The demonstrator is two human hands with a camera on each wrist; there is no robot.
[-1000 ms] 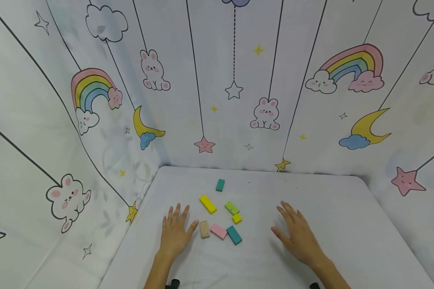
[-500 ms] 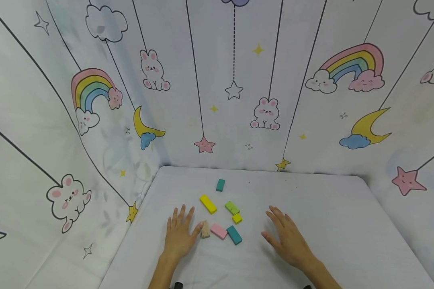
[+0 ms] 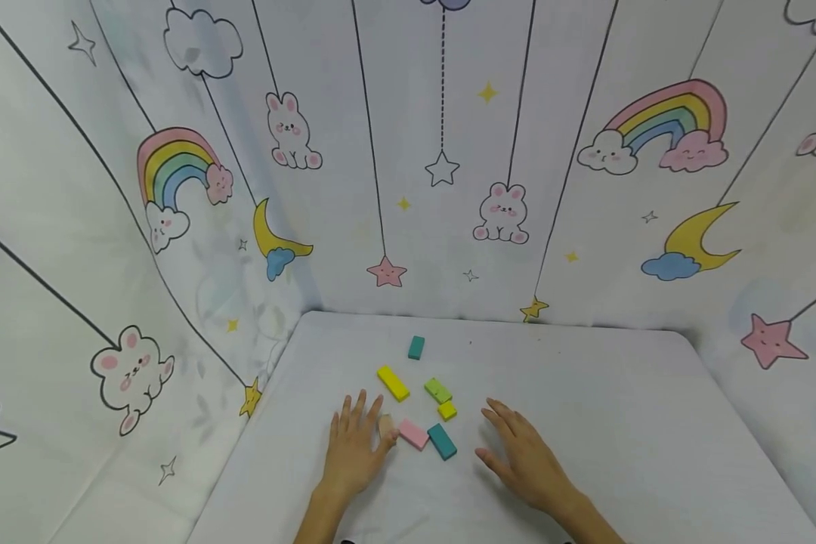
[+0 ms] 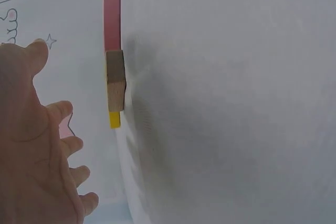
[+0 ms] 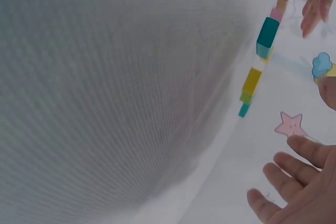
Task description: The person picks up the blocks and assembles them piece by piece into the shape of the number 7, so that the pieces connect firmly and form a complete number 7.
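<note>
Bare wood marks the small block nearest the left hand; it is seen lying on the white-covered table, left of the pink block and partly hidden in the head view by the thumb. By the left hand nothing is gripped: its fingers are spread and extended, the thumb is set well out from them, and in the left wrist view a gap is shown between the hand and the wooden block.

Beyond the pink block, on its right, a larger teal block is laid at a slant; the two are placed so close that contact cannot be told. Above these, a small yellow block is found just beside a lime-green block. Farther left a long yellow block is set diagonally, and the smaller teal block is located farthest from the person, well apart from the wooden one.

To the right of the group the right hand is held apart from every block, its thumb parted widely from the loosely extended fingers; nothing is grasped by it. Both forearms are extended from the near edge of the view. Behind the table a white cloth backdrop is hung, on which rabbits, rainbows, clouds, moons and stars are printed.
</note>
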